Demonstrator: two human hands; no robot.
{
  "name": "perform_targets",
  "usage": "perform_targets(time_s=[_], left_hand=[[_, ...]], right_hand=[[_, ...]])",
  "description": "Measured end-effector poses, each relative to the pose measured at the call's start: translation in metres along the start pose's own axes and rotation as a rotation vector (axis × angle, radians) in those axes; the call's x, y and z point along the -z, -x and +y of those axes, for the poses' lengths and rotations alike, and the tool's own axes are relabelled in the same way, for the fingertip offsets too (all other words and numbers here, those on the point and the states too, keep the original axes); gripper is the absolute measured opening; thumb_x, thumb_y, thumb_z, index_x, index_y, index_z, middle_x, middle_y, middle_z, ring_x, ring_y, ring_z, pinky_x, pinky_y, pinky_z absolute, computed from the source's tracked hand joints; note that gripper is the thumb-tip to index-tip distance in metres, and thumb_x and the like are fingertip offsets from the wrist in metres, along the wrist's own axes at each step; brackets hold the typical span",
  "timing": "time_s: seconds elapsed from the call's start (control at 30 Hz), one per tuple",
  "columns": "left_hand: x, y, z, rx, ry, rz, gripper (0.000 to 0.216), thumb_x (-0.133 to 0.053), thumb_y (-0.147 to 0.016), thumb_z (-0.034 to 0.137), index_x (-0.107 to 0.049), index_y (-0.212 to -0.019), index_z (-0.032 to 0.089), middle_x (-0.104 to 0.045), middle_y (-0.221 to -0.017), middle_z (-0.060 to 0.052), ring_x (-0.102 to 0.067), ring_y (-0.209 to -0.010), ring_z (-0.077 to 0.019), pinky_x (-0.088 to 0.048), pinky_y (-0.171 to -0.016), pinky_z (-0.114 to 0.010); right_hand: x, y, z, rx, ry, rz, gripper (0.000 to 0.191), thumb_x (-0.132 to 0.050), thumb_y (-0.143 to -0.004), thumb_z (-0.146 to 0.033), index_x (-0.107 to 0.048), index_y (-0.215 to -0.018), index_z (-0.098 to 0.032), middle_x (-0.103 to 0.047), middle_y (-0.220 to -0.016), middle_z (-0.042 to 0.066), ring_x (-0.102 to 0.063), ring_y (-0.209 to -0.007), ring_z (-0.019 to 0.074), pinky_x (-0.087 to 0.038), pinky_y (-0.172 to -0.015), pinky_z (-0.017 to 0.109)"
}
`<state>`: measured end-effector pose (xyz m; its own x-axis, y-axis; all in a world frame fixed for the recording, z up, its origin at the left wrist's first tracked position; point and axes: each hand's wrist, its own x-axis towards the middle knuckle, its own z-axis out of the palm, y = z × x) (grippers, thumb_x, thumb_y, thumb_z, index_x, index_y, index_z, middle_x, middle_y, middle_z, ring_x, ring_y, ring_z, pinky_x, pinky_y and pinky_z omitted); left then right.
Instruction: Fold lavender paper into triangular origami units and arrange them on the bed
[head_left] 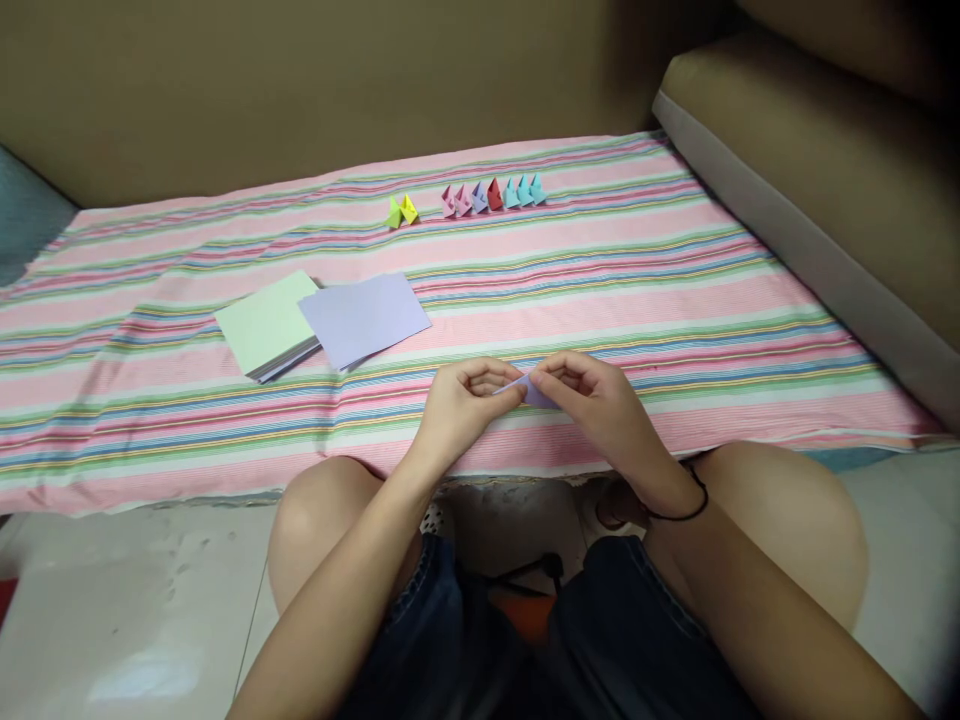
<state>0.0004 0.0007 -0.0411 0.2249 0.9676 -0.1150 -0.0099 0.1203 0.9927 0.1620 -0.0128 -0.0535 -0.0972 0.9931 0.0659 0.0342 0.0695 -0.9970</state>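
Note:
A small folded piece of purple paper [537, 394] is held between my two hands, just above the near part of the striped cloth. My left hand [472, 400] pinches its left end between thumb and fingers. At the other end, my right hand [589, 392] grips the paper with thumb and forefinger. The fingers hide part of the folds. To the left of my hands lie sheets of purple paper [367, 318], overlapping a stack of pale green paper [271, 322].
Small folded paper figures stand in a row at the back: yellow ones [403, 211], pink ones [456, 202], a purple one [479, 198], a red one [493, 194] and blue ones [525, 191]. The striped cloth [615, 270] meets a brown sofa back and a cushion [817, 190] at right.

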Motion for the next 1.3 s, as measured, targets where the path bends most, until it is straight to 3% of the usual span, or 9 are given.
perform_targets(time_s=[0.13,0.27,0.4,0.53,0.7,1.03,1.3], left_hand=[[-0.003,0.001,0.001,-0.031,-0.024,0.027,0.014,-0.075,-0.066,0.019,-0.068,-0.077,0.014,-0.068,-0.072,-0.002,-0.063,-0.066,-0.0107,-0.05,-0.064,-0.022],[-0.013,0.002,-0.003,-0.06,0.142,0.088,0.03,-0.079,-0.061,0.019,-0.064,-0.086,0.017,-0.065,-0.068,0.003,-0.061,-0.062,-0.009,-0.05,-0.063,-0.021],[-0.021,0.003,-0.009,-0.058,0.256,0.189,0.024,-0.081,-0.06,0.022,-0.063,-0.075,0.016,-0.065,-0.066,0.003,-0.063,-0.064,-0.0103,-0.052,-0.069,-0.024],[-0.017,0.001,-0.01,-0.054,0.198,0.211,0.022,-0.079,-0.06,0.021,-0.069,-0.078,0.015,-0.07,-0.073,-0.001,-0.065,-0.068,-0.0129,-0.053,-0.071,-0.026],[-0.007,0.001,-0.005,-0.082,0.087,0.227,0.018,-0.076,-0.063,0.021,-0.071,-0.08,0.015,-0.071,-0.072,-0.002,-0.065,-0.066,-0.0126,-0.054,-0.065,-0.024],[-0.007,0.0,-0.007,-0.004,0.097,0.18,0.014,-0.076,-0.065,0.025,-0.074,-0.076,0.016,-0.073,-0.071,-0.002,-0.065,-0.065,-0.0135,-0.053,-0.068,-0.027],[-0.009,0.002,-0.006,-0.088,0.045,0.227,0.012,-0.074,-0.069,0.029,-0.075,-0.074,0.018,-0.075,-0.078,-0.004,-0.067,-0.072,-0.016,-0.053,-0.069,-0.028]], right_hand=[[-0.003,0.001,-0.002,0.034,-0.008,0.05,0.011,-0.063,-0.082,-0.028,-0.063,-0.076,-0.019,-0.061,-0.072,-0.002,-0.057,-0.069,0.0113,-0.045,-0.064,0.025],[-0.013,0.002,-0.001,0.041,-0.163,0.236,0.009,-0.064,-0.081,-0.027,-0.063,-0.075,-0.02,-0.06,-0.068,-0.003,-0.056,-0.065,0.0097,-0.045,-0.062,0.023],[-0.023,0.003,0.006,0.023,-0.285,0.349,0.009,-0.064,-0.081,-0.03,-0.064,-0.079,-0.022,-0.059,-0.067,-0.004,-0.055,-0.063,0.0094,-0.046,-0.061,0.023],[-0.025,0.003,0.009,-0.028,-0.263,0.314,0.015,-0.064,-0.081,-0.034,-0.065,-0.088,-0.021,-0.067,-0.076,0.0,-0.062,-0.07,0.0129,-0.052,-0.065,0.027],[-0.019,0.003,0.005,-0.133,-0.316,0.191,0.016,-0.071,-0.075,-0.032,-0.067,-0.082,-0.018,-0.07,-0.072,0.001,-0.068,-0.068,0.0153,-0.057,-0.073,0.033],[-0.024,0.006,0.009,-0.097,-0.355,0.288,0.016,-0.071,-0.076,-0.033,-0.067,-0.084,-0.019,-0.071,-0.072,0.0,-0.069,-0.068,0.0144,-0.059,-0.076,0.035],[-0.026,0.005,0.004,-0.124,-0.352,0.298,0.014,-0.07,-0.076,-0.031,-0.066,-0.082,-0.019,-0.071,-0.071,0.0,-0.07,-0.072,0.0158,-0.059,-0.076,0.035]])
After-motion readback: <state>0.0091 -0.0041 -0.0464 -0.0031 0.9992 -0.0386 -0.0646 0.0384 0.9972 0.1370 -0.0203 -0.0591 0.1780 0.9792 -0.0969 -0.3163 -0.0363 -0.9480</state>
